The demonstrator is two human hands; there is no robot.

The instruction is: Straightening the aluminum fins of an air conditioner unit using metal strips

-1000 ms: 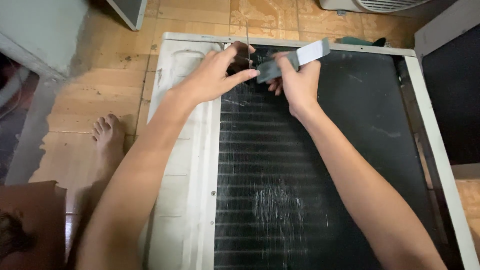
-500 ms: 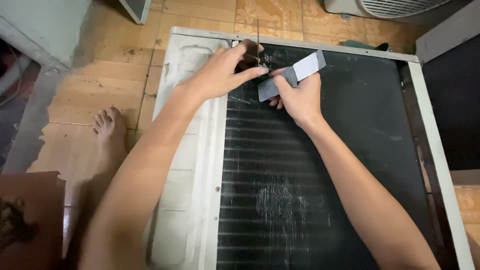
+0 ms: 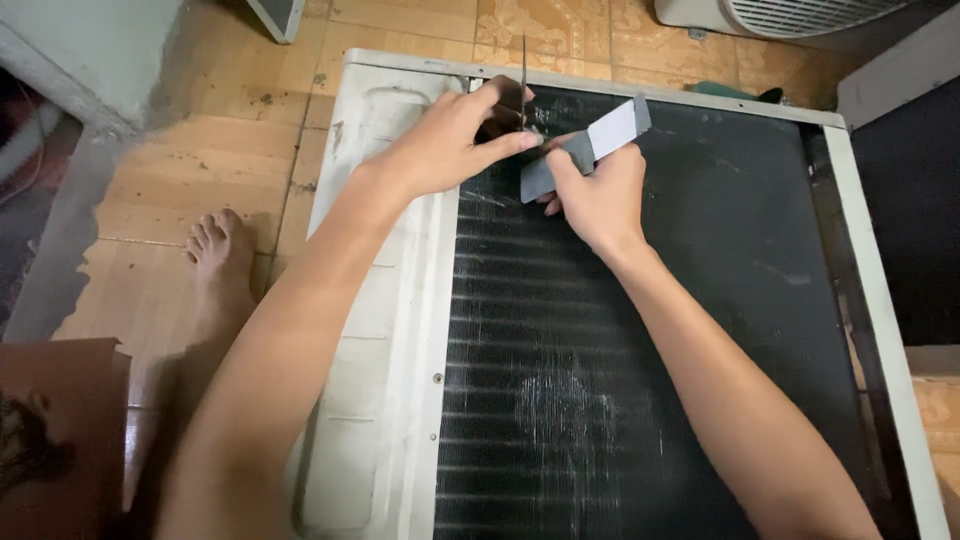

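A white air-conditioner unit lies flat on the floor, its black finned coil facing up. My right hand grips a flat grey tool held at a slant against the fins near the coil's top left corner. My left hand rests beside it, fingertips pressing on the tool's near end and the fins. A thin dark wire or rod sticks up by my left fingers. A patch of fins lower down looks scuffed and pale.
My bare foot stands on the tiled floor left of the unit. A white fan housing sits beyond the far edge, a dark panel at right, a grey cabinet at upper left, a brown object at lower left.
Both hands and the grey tool have kept their place at the coil's top left corner; the tool has tilted slightly. The camera has shifted a little.
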